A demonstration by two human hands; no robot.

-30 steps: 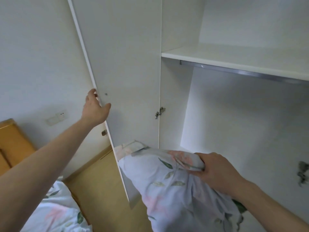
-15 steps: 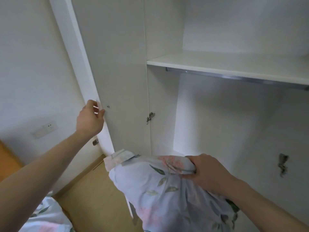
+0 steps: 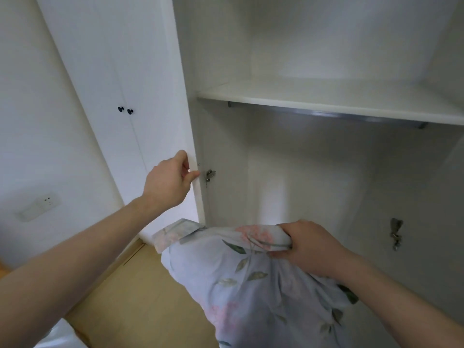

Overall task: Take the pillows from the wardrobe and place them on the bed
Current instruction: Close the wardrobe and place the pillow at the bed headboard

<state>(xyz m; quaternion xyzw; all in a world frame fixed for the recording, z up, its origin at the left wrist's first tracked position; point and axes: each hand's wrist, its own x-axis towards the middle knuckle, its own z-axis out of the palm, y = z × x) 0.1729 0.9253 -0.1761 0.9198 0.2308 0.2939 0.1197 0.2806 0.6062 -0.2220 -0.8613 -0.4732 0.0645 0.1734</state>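
A pale blue pillow point(image 3: 238, 285) with pink flowers and green leaves hangs low in front of the open wardrobe point(image 3: 326, 101). My right hand point(image 3: 308, 244) grips a bunch of its cover at the top. My left hand point(image 3: 170, 182) reaches out to the white wardrobe door point(image 3: 183, 109), fingers curled round its free edge with the thumb on the inner side. The door stands nearly edge-on to me. The wardrobe's shelf and the space under it hold nothing that I can see.
Two shut wardrobe doors with black knobs point(image 3: 125, 110) stand to the left. A hanging rail point(image 3: 326, 114) runs under the shelf. Hinges point(image 3: 209, 175) sit on the side panels. Wooden floor point(image 3: 140, 297) lies below, with a bed corner point(image 3: 57, 335) at bottom left.
The door's inner face showed broadly before and is now almost edge-on. My left hand has moved right with its edge, nearer the hinge. My right hand still holds the pillow.
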